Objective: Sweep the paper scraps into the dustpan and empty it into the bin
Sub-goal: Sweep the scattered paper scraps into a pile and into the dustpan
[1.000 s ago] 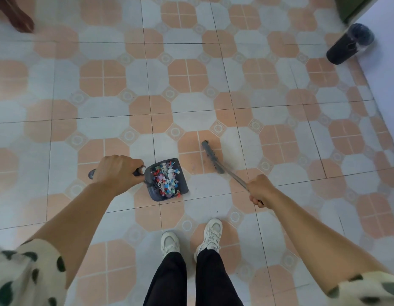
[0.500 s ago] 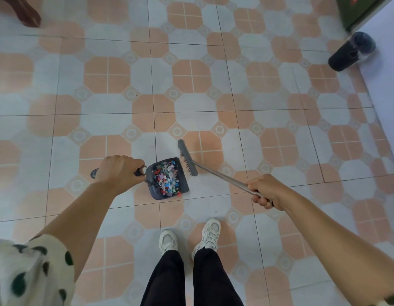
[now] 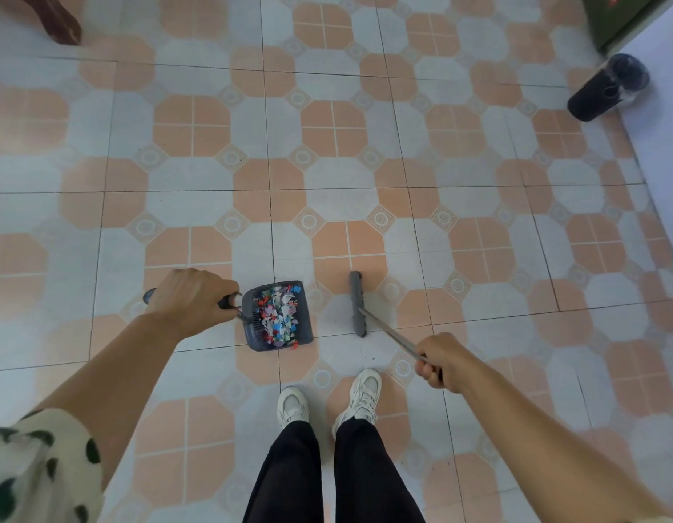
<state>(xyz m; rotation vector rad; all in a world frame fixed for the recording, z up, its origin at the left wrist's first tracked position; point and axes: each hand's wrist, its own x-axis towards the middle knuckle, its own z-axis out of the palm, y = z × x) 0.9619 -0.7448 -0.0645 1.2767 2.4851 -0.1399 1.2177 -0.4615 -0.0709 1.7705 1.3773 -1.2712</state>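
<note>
Peach-and-white tiled floor [image 3: 199, 190]; black bin [image 3: 607, 88] by the wall [image 3: 663, 118].

The floor [image 3: 199, 198] is tiled in orange and pale grey octagons. The dustpan [image 3: 306, 328] is dark grey, its scraps [image 3: 276, 315] red, blue, white and pink. The brush [image 3: 357, 303] is grey, the shoes [image 3: 361, 394] white, the trousers [image 3: 289, 473] black, the sleeve [image 3: 36, 466] cream with dark green dots.

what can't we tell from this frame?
- Head view: dustpan handle mostly hidden by the left hand.
- Broom bristles hidden under its head; handle end inside the right hand.
- Dark brown object, top left: cut off by the edge.
- Bin: contents too dark.
</note>
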